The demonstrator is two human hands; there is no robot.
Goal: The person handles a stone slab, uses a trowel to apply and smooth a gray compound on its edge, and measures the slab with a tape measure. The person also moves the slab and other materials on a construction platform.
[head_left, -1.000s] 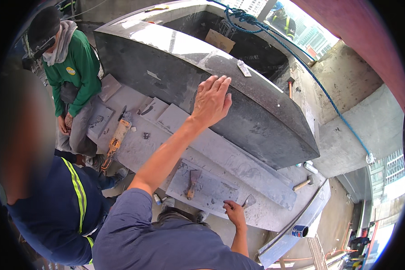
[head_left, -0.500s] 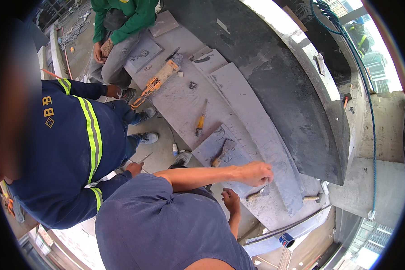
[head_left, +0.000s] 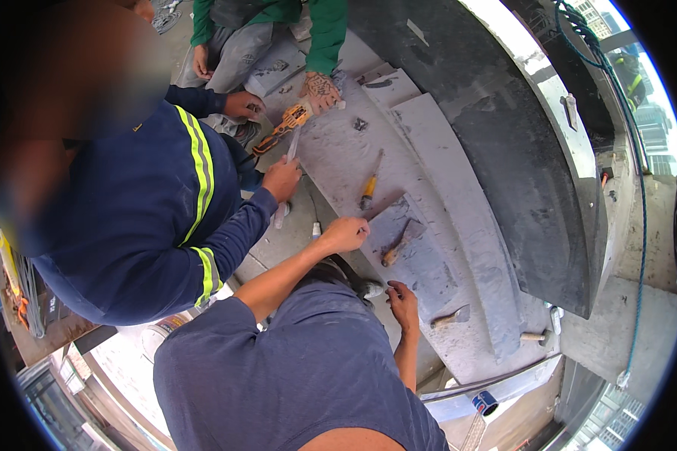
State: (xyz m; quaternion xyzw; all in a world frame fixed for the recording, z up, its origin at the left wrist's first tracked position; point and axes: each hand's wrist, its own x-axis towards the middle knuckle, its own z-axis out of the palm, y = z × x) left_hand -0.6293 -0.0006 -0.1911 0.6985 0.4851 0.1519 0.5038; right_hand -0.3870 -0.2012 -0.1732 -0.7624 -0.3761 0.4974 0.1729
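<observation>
My left hand [head_left: 344, 234] is closed, its fingers curled at the near left corner of a small grey slab [head_left: 436, 272]. Whether anything lies within those fingers is hidden. My right hand [head_left: 403, 307] hangs beside the slab's near edge, fingers loosely bent and apart, holding nothing visible. On the slab rests a wooden-handled scraper [head_left: 403, 242]. A second scraper [head_left: 450, 316] lies to its right, closest to my right hand. Beyond the slab is a yellow-handled tool [head_left: 369, 192] with a narrow blade.
Left of me, a person in navy [head_left: 143, 218] holds a pale strip [head_left: 294, 144]. Someone in green sleeves [head_left: 327, 34] reaches to an orange power tool [head_left: 286, 122]. Long curved slabs [head_left: 459, 184] cross the work surface. A hammer [head_left: 534, 338] lies right.
My left hand has moved from above the right-hand scraper leftward to the slab's corner. The green-sleeved person now reaches to the power tool; the navy-clad person's hands have come forward.
</observation>
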